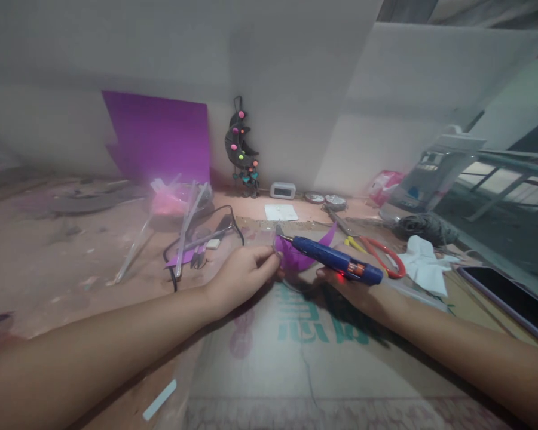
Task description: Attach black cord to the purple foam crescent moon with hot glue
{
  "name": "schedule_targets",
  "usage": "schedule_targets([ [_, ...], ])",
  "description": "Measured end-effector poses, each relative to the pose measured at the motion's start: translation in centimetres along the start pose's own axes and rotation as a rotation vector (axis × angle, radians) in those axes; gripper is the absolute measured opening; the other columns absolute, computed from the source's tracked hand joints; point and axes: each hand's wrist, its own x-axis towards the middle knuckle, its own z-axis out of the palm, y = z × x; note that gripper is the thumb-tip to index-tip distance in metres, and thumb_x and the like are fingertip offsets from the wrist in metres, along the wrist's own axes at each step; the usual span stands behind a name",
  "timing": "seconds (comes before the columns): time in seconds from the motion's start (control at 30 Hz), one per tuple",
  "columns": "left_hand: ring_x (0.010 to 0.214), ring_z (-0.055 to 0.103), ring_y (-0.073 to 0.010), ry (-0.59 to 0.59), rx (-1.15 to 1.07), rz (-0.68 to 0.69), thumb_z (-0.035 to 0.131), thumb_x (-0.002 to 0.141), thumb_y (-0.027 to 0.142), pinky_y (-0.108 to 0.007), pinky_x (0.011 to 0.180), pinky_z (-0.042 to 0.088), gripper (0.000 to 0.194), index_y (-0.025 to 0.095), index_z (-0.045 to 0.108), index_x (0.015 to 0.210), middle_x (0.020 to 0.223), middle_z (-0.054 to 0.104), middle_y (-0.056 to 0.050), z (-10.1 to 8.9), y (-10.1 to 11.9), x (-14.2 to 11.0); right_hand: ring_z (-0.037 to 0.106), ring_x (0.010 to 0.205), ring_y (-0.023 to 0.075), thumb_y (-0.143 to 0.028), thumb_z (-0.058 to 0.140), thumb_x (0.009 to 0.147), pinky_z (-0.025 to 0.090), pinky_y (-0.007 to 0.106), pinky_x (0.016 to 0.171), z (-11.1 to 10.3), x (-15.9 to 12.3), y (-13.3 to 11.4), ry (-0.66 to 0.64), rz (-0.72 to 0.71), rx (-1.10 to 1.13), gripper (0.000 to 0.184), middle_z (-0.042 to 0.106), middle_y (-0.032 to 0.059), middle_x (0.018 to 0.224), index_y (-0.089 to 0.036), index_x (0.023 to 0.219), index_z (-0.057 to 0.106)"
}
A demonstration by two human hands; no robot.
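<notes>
A blue hot glue gun (332, 255) with a red light glowing on its side is gripped in my right hand (356, 291), its nozzle pointing left. My left hand (242, 276) pinches the left end of a purple paper crescent (298, 258), thumb against fingers. The nozzle tip lies at that same end, close to my left fingertips; whether it touches the paper I cannot tell. Part of the crescent is hidden behind the glue gun. Both hands are over a printed cardboard sheet (251, 382).
Orange-handled scissors (392, 260), white tissue (424, 263) and a phone (506, 298) lie on the right. Glue sticks (188, 230) and black-framed glasses (240, 230) are on the left. Behind stand a purple sheet (165, 137), a dark moon ornament (235, 143) and a small clock (282, 190).
</notes>
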Motion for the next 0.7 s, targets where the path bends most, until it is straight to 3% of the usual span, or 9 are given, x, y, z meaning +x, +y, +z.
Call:
schedule_targets([
  [0.17, 0.06, 0.056, -0.0104, -0.002, -0.016, 0.0, 0.043, 0.092, 0.023, -0.019, 0.056, 0.038, 0.032, 0.015, 0.066, 0.071, 0.068, 0.067, 0.001, 0.1, -0.2, -0.1, 0.048, 0.054, 0.02, -0.037, 0.052, 0.08, 0.037, 0.033, 0.051, -0.2, 0.2, -0.4, 0.023, -0.011, -0.035, 0.025, 0.056, 0.003, 0.059, -0.024, 0.059, 0.049],
  [0.57, 0.054, 0.052, -0.0092, 0.017, 0.004, 0.002, 0.043, 0.091, 0.021, -0.02, 0.053, 0.036, 0.032, 0.015, 0.063, 0.067, 0.062, 0.062, 0.003, 0.1, -0.2, 0.0, 0.054, 0.058, 0.02, -0.035, 0.051, 0.085, 0.043, 0.034, 0.056, 0.3, -0.2, 0.9, 0.036, -0.077, 0.013, 0.021, 0.061, 0.0023, 0.065, -0.025, 0.066, 0.052],
  [0.7, 0.055, 0.053, -0.0099, 0.019, -0.007, 0.009, 0.044, 0.091, 0.023, -0.02, 0.054, 0.037, 0.032, 0.015, 0.063, 0.067, 0.062, 0.063, 0.002, 0.2, -0.3, 0.0, 0.051, 0.055, 0.0199, -0.036, 0.052, 0.085, 0.041, 0.034, 0.051, 0.4, -0.1, 1.1, 0.061, -0.07, 0.031, 0.026, 0.059, 0.0028, 0.062, -0.024, 0.062, 0.052],
])
